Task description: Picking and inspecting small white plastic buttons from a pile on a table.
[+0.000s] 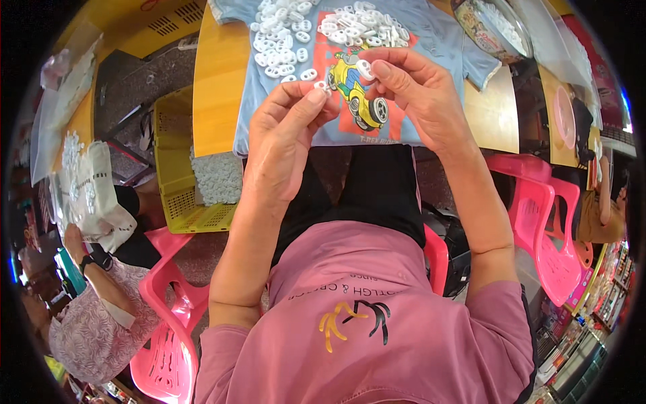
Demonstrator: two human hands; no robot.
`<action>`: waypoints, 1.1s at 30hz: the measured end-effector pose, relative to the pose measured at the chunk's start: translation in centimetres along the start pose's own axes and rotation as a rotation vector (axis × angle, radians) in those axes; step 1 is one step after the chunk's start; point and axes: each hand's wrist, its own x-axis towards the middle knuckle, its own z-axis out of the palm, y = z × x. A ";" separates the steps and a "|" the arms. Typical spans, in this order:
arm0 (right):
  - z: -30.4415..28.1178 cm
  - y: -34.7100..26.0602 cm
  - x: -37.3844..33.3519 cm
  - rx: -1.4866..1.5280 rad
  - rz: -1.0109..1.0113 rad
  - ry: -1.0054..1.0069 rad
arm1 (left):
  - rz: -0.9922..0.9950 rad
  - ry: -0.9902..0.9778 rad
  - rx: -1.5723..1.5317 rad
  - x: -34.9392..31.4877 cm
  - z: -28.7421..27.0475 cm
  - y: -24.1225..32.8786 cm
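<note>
My left hand [281, 131] pinches a small white plastic piece [321, 85] between thumb and fingertips. Held the same way in my right hand [425, 97] is a white oval piece [365, 69], which looks to have holes through it. The two hands are apart, raised over the near part of a light blue T-shirt [252, 111] with a cartoon vehicle print. Beyond them on the shirt lie a left heap of white two-holed oval pieces [274, 34] and a right heap of similar white pieces [363, 25]. A few loose ones trail toward my left hand.
The shirt covers a yellow-brown tabletop [214, 87]. A yellow crate [176, 215] with a bag of white bits [219, 176] stands below left. Pink chairs [531, 222] are on both sides. At far right sits a pink basin [564, 118]. Another person [101, 316] sits at left.
</note>
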 end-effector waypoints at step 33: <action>-0.1 0.0 -2.3 -0.322 -0.260 0.130 | 0.068 0.006 0.063 1.0 3.9 -1.7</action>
